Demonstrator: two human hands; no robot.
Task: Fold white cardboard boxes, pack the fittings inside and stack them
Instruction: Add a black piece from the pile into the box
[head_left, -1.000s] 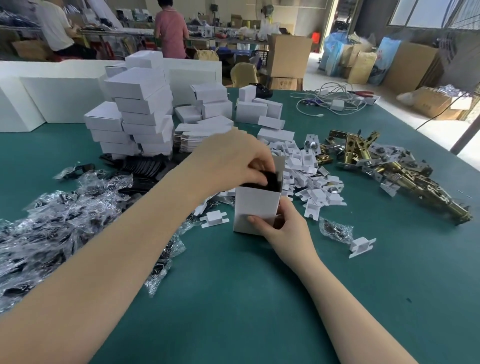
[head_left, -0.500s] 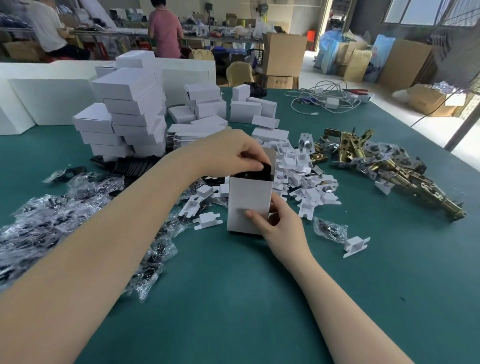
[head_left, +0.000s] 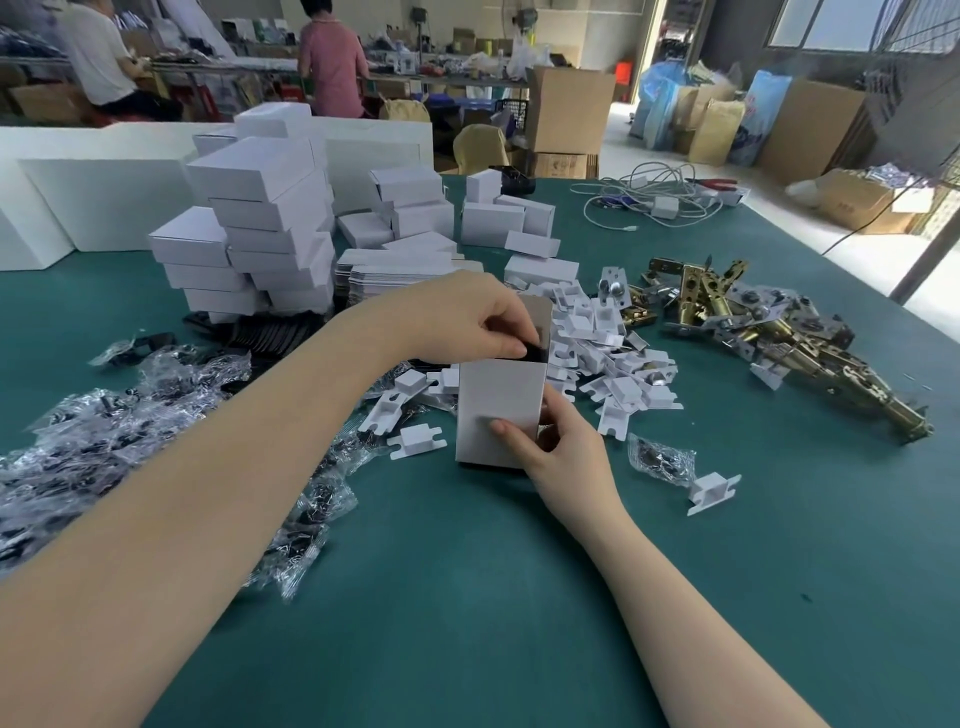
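Head view shows one box (head_left: 500, 410) in work, standing upright on its end on the bench (head_left: 519, 597), near the middle and just in front of the loose white inserts (head_left: 613, 358).

Progress, judged from the layout:
- Done: a stack (head_left: 260, 234) of closed white boxes stands toward the far left of the bench, with more closed boxes (head_left: 488, 221) further along the far edge. A pile of flat blanks (head_left: 405, 273) lies between them.
- In hand: the current box is folded into shape and its top is open. I am feeding a dark fitting (head_left: 532, 348) into it.
- Left: closing the top flap (head_left: 537, 325), stacking this box, then repeating. Many brass latches (head_left: 769, 332) lie toward the right edge and many bagged parts (head_left: 130, 441) toward the left edge, so I judge much work remains.

Grip state:
- My left hand (head_left: 467, 317) is above the open top, fingers curled, pinching the dark fitting at the mouth of the box.
- My right hand (head_left: 566, 452) steadies the box low on its right side, thumb pressed on the front face, fingers wrapped behind.

Box appearance: plain white card, tall and narrow as it stands, front face smooth and unmarked, edges square. The top flap stands up behind the opening. How far the fitting is seated I cannot tell.
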